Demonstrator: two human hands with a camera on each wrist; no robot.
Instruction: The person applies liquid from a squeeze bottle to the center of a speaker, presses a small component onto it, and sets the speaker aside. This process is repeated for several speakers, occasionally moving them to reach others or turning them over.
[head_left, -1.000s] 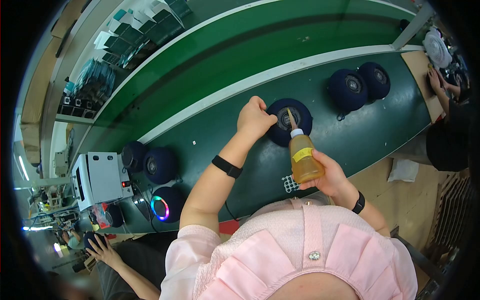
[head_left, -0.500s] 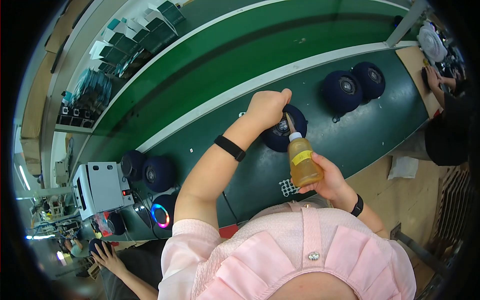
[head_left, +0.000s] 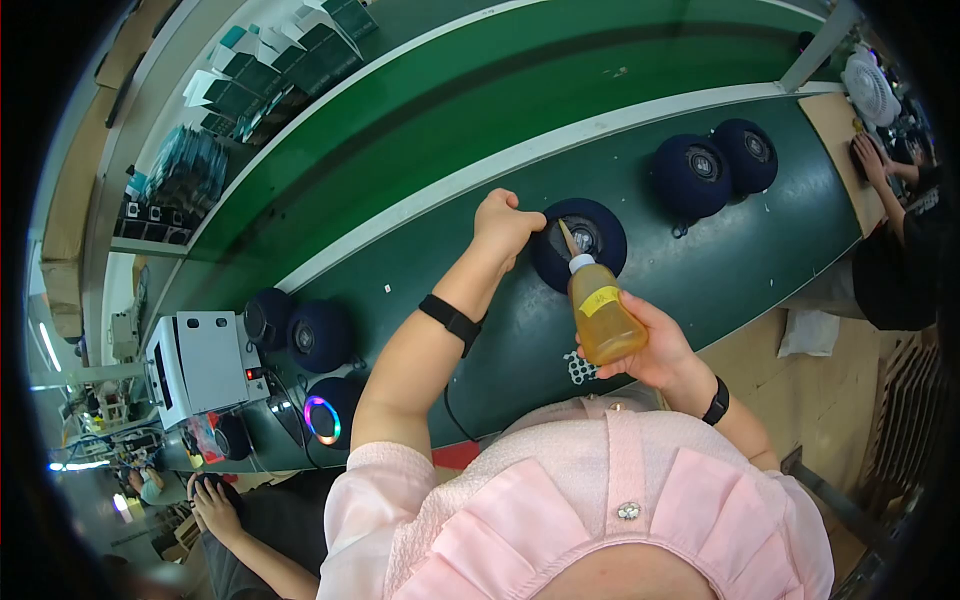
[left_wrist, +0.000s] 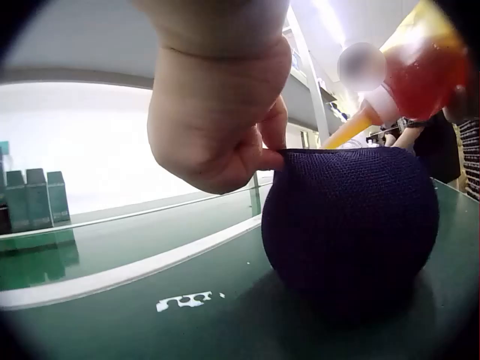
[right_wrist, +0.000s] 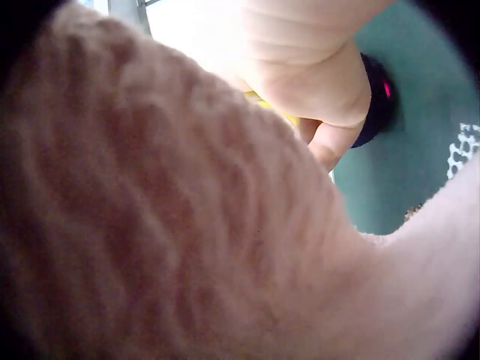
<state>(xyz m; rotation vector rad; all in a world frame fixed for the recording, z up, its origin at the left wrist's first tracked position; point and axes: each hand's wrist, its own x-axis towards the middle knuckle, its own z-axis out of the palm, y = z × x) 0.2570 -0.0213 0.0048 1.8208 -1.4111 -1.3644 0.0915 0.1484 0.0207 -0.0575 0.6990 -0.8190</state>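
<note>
A round dark-blue fabric-covered speaker (head_left: 606,268) stands on the green bench. My left hand (head_left: 503,232) is at its left rim, and in the left wrist view the thumb and a finger pinch the top edge of the fabric cover (left_wrist: 349,217). My right hand (head_left: 655,345) grips a squeeze bottle (head_left: 610,330) of amber liquid with a yellow label. The bottle leans toward the speaker, its narrow nozzle (head_left: 568,238) pointing at the inner edge of the cover near the left fingertips. In the right wrist view, skin fills most of the picture and hides the bottle's body.
Two more blue speakers (head_left: 692,175) stand at the right, with others at the left near a white machine (head_left: 205,365) and a speaker with a lit ring (head_left: 322,420). A perforated white sheet (head_left: 580,368) lies by the bottle. Other people sit at both ends.
My left hand moved over the speaker's far edge, then came back to its left rim. The bottle's nozzle has shifted left, closer to the left fingertips.
</note>
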